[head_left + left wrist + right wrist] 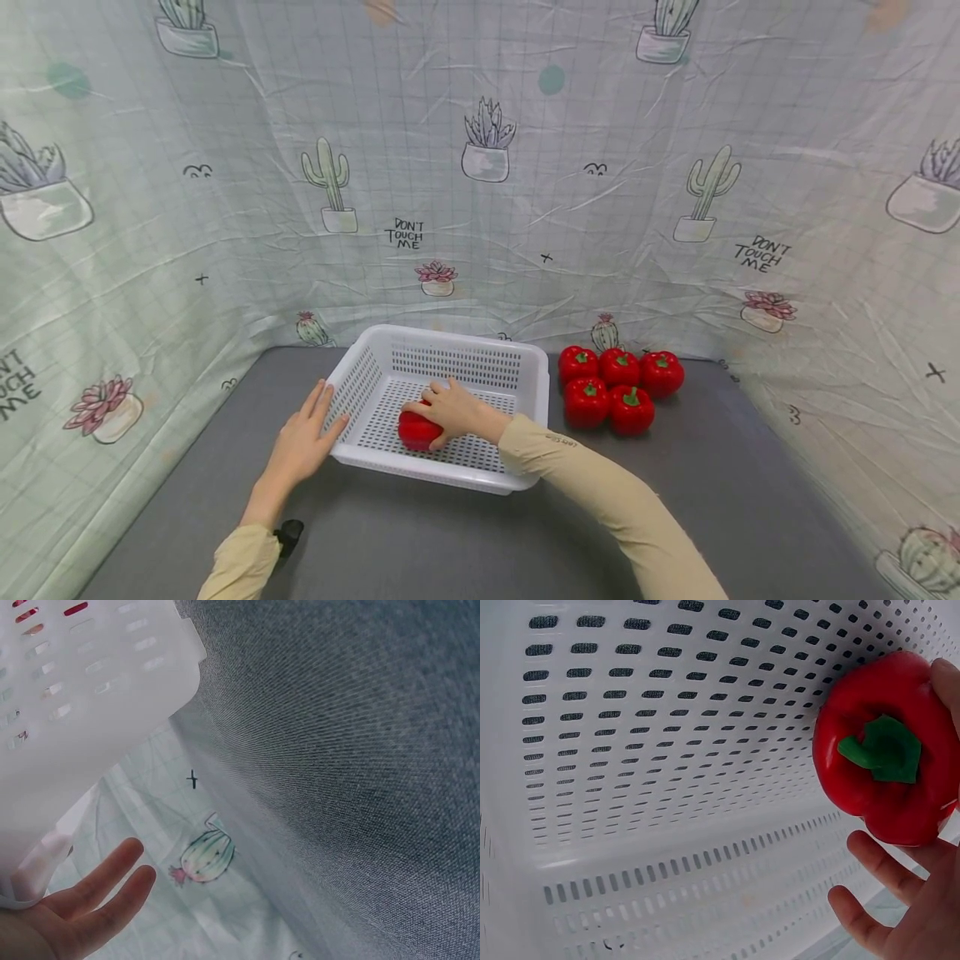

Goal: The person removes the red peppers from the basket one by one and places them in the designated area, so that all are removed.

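A white perforated plastic basket (442,340) stands on the grey table. Inside it, on the left part of its floor, is a red bell pepper (417,431) with a green stem. My right hand (459,412) reaches over the basket's right side and holds this pepper between thumb and fingers. In the right wrist view the pepper (885,750) lies on its side, stem toward the camera, close to the basket floor. My left hand (302,437) rests at the basket's left rim with its fingers extended; in the left wrist view two straight fingers show beside the basket wall (97,727).
Several red bell peppers (587,402) stand grouped on the table just right of the basket. A light curtain (547,208) printed with cactus pots hangs behind and on both sides of the grey table (420,542). A black band (288,535) is on the left wrist.
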The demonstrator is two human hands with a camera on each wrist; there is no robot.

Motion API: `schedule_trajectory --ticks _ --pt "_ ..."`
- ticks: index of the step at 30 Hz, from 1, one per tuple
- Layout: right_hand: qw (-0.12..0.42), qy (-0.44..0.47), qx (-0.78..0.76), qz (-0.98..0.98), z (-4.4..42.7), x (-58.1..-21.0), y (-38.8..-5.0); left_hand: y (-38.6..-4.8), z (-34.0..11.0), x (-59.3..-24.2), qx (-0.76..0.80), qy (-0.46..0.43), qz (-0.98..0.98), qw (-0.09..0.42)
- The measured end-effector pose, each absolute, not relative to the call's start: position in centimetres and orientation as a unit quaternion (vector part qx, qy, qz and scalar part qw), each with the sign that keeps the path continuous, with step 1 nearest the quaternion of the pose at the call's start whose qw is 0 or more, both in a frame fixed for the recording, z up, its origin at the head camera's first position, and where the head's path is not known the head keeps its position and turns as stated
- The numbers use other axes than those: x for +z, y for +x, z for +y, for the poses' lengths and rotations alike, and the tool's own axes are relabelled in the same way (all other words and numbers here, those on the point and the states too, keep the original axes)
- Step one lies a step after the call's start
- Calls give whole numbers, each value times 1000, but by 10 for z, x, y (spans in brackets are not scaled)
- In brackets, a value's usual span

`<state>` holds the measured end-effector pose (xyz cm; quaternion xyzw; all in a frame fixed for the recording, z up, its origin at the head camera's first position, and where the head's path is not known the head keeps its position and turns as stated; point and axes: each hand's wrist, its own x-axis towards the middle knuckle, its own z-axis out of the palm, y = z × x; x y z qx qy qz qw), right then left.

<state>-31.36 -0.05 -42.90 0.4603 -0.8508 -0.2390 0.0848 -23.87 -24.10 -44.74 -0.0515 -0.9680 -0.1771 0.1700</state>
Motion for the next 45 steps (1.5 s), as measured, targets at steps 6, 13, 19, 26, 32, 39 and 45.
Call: schedule_trajectory --ticks 6,13,19,26,32,39,45 --pt "78 473 -212 -851 0 -437 -323 -239 -241 -449 -176 -51 -969 164" --pt "79 476 -213 -849 0 -428 -317 -240 -241 -448 -181 -51 -968 164" --pt "88 486 -198 -847 0 -423 -313 -239 -241 -447 -183 -50 -968 162" --pt "89 489 -171 -851 0 -412 -308 -238 -240 -445 -182 -51 -968 166" --pt "91 496 -158 -849 1 -402 -305 -238 -241 -445 -179 -50 -968 166" --pt "108 510 -147 -841 7 -391 -299 -239 -242 -445 -174 -50 -969 166" --pt "114 513 -138 -840 18 -377 -288 -239 -242 -448 -172 -56 -968 176"
